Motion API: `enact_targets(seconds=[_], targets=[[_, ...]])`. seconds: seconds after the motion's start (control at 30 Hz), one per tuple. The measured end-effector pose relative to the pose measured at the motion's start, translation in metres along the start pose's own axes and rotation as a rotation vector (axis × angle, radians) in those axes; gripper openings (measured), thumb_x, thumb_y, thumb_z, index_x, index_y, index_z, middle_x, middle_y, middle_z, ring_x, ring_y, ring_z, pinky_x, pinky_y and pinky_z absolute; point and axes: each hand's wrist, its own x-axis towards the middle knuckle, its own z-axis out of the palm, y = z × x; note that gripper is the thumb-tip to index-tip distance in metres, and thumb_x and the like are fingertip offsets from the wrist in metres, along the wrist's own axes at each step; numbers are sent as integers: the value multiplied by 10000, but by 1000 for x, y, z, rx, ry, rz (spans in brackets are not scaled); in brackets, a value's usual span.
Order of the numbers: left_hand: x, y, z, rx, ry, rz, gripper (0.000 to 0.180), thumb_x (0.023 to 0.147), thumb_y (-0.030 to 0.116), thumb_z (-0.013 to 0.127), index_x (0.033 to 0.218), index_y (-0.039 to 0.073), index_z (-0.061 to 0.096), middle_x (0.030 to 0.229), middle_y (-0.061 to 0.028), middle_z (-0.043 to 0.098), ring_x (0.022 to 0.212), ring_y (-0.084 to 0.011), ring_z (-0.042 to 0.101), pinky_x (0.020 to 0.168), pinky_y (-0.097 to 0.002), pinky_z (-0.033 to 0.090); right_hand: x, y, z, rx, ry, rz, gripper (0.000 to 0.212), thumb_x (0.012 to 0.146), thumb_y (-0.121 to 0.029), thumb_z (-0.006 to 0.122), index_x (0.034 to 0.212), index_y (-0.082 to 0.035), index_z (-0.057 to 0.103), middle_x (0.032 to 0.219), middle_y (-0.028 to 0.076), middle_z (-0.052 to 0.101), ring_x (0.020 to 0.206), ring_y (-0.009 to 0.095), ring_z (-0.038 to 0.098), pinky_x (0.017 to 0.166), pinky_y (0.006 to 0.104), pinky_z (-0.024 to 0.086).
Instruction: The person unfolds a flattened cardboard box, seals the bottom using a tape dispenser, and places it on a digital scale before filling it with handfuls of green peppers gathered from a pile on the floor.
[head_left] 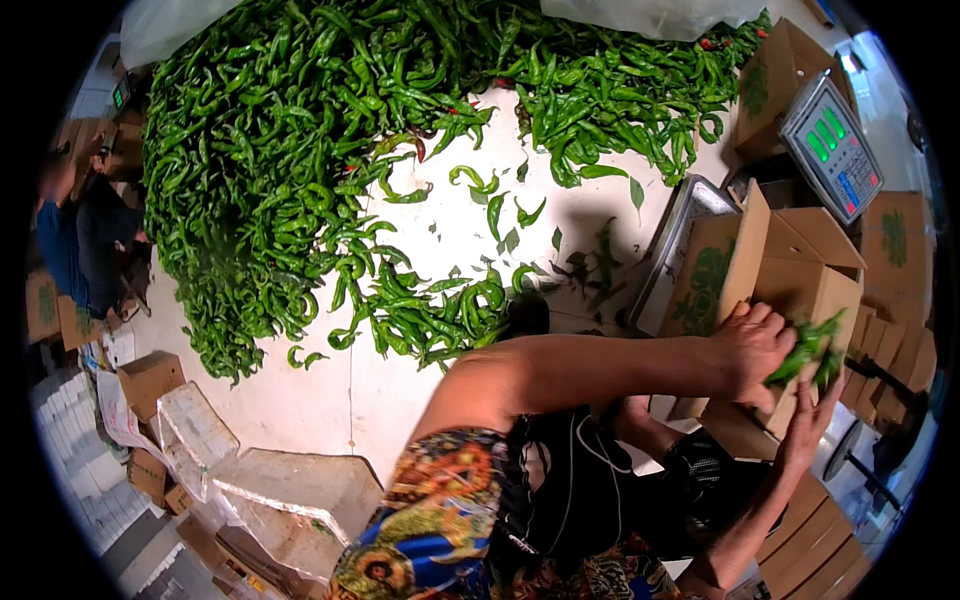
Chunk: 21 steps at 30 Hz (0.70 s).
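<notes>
The pale floor (290, 410) forms the base of the scene. A pile of green peppers (270, 150) covers its far and left portions; loose peppers and leaves are scattered between the pile and the worker. Translucent plastic sheeting (650, 14) lies along the far edge of the pile. A second person (78, 235), in dark clothing, is at the far left.

A white foam box (300, 495) is at the near left. An open carton (838, 290) stands at the right, below the hands; its left flap (705, 285) bears a green printed emblem. A closed-sided carton (775, 85) at the far right carries a similar green print. A metal scale tray (662, 262) lies just left of the open carton. Beyond the carton, a tilted scale display (830, 145) shows three rows of lit green digits above a keypad with blue and red keys.

The left hand (752, 348) reaches across from the left, fingers curled, against the left side of a bunch of green peppers (806, 352). Its fingertips are partly hidden; whether it pinches the peppers cannot be determined. The right hand (806, 420) is at the near side of the bunch, fingers extended and slightly spread against it. The bunch is located between both hands, over the open carton.
</notes>
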Motion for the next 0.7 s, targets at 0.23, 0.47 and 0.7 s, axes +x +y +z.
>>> enact_targets(seconds=[0.23, 0.47, 0.7], targets=[[-198, -51, -130, -328, 634, -868, 378, 899, 137, 596, 1255, 25, 541, 1175, -114, 589, 956, -176, 621, 817, -310, 530, -102, -89, 32, 193, -76, -263, 379, 900, -59, 584, 1266, 17, 523, 1161, 196, 612, 1070, 263, 593, 999, 339, 408], [-520, -93, -40, 273, 930, -1375, 660, 776, 34, 707, 1374, 34, 429, 1162, -145, 558, 1036, -240, 571, 840, -328, 506, -117, -90, 196, 440, -1017, 104, 254, 888, -124, 582, 1108, -3, 618, 986, 117, 678, 860, 199, 652, 784, 323, 494], [-395, -101, -20, 627, 624, -1016, 431, 836, 149, 668, 1228, 8, 556, 1171, -186, 552, 1064, -345, 520, 913, -410, 430, -140, 20, 363, 74, -757, -219, 230, 862, -153, 611, 1049, -22, 588, 983, 173, 629, 921, 372, 604, 794, 434, 483]])
